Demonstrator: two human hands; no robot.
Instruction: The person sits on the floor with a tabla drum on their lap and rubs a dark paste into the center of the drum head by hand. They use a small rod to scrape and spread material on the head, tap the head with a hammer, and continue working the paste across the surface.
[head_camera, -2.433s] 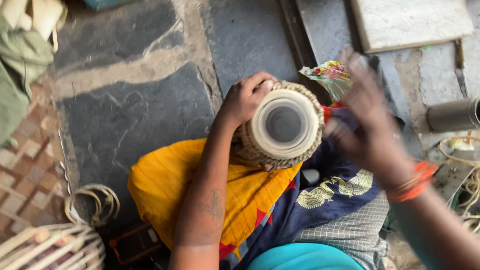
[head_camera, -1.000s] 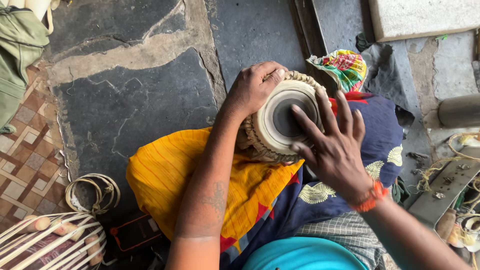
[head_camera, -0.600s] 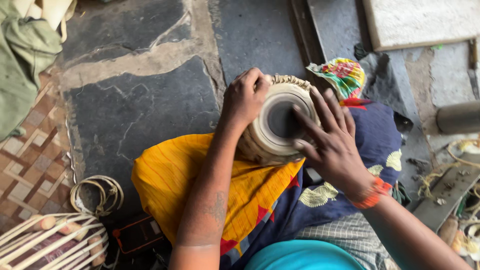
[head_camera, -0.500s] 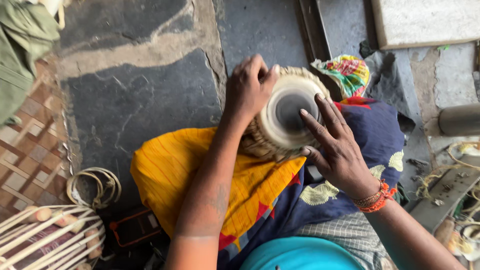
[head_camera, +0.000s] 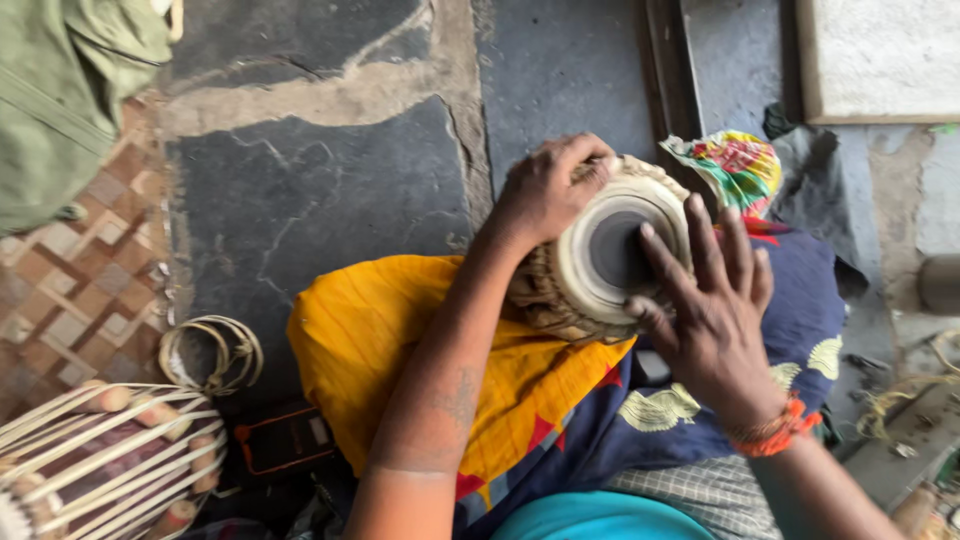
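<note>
Bare stone floor (head_camera: 320, 210) beyond drum (head_camera: 600, 260)

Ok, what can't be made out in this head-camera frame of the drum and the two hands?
- Head view: the drum's side lacing is mostly hidden by the left hand and yellow cloth.
- Part of the black centre patch lies under the right hand's fingers.
- A second drum is cut off by the bottom-left edge.

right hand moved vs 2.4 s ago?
Yes. The right hand has come in from beside the small round drum with the dark centre and now lies spread on its head; the left hand grips the rim.
</note>
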